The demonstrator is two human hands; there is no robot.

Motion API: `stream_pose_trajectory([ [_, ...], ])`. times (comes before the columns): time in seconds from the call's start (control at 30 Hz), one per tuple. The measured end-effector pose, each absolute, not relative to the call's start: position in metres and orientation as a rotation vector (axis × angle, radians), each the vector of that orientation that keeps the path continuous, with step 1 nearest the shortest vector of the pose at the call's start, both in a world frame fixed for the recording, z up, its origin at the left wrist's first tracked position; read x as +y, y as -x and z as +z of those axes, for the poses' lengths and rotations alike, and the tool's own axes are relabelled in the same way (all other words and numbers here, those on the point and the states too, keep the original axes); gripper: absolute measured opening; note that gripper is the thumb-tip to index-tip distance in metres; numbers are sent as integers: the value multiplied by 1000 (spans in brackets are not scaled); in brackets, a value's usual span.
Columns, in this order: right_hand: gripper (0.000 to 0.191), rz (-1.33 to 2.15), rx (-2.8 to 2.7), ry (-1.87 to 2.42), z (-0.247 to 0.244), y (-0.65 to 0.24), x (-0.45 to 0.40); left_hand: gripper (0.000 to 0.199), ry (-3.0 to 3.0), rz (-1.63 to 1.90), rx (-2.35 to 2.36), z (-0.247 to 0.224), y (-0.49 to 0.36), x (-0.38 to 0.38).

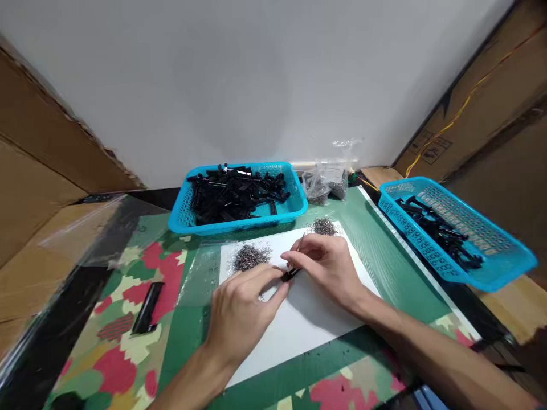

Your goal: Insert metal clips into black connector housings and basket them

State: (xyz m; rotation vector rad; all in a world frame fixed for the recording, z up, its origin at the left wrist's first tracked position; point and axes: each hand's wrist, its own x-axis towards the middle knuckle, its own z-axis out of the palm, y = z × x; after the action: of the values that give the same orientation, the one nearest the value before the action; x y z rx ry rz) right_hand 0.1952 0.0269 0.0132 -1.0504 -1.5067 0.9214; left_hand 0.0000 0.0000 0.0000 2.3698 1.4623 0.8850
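Observation:
Over a white sheet [294, 336], my left hand [243, 313] pinches a small black plastic part [290, 274] between thumb and fingers. My right hand [327, 262] meets it from the other side, its fingers closed on a thin metal tool [301, 242] that looks like tweezers. Its tip is hidden by the fingers. Behind my left hand lies a pile of tiny dark metal pieces [251, 257], too small to name. A second such pile [323, 226] is just beyond my right hand.
A blue basket [239, 229] full of black plastic parts stands at the back; another blue basket [504, 273] with similar parts is at right. Clear bags [327, 185] of small pieces lie between them. One black part [147, 307] rests on the patterned cloth at left.

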Motion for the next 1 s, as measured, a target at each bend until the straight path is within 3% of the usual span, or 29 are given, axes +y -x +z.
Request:
stream_pose_trajectory([
  [0.33, 20, 785, -1691, 1078, 9, -193, 22, 9, -2442, 885, 1448, 5, -1, -1],
  [0.6, 27, 693, -1823, 1075, 10, -194, 21, 10, -2466, 852, 1485, 3, 0, -1],
  [0.8, 20, 628, -1824, 1060, 4, -193, 19, 10, -2382, 813, 1483, 2, 1, 2],
  [1.0, 23, 741, -1672, 1006, 2, -192, 22, 4, -2248, 832, 1490, 3, 1, 6],
])
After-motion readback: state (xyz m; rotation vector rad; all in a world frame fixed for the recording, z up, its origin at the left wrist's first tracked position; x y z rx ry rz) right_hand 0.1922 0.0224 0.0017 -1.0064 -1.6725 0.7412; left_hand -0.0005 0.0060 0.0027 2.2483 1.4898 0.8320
